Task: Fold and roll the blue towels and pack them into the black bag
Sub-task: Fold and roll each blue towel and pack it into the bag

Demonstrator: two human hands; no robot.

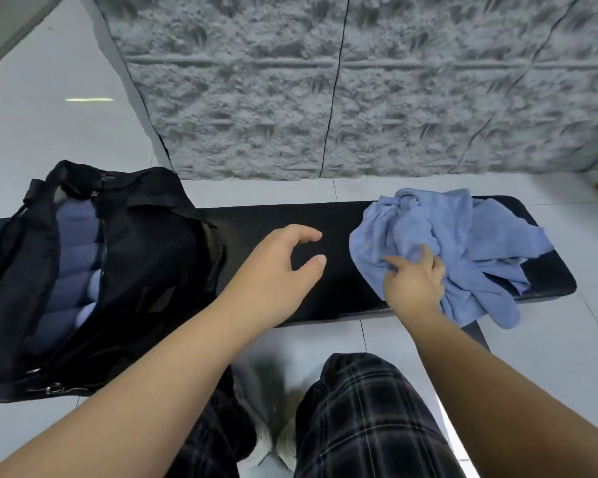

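A heap of crumpled blue towels [463, 250] lies on the right end of a black bench [325, 219]. My right hand [415, 281] grips the near left edge of the heap, fingers dug into the cloth. My left hand [280, 270] hovers over the bare middle of the bench, fingers loosely curved and holding nothing. The black bag [145, 270] sits open on the bench's left end. Several rolled blue towels [73, 257] lie inside it, side by side.
A grey textured wall panel [359, 81] rises right behind the bench. Pale floor tiles [49, 132] surround it. My legs in dark plaid trousers [359, 419] and white shoes [277, 443] are just in front of the bench.
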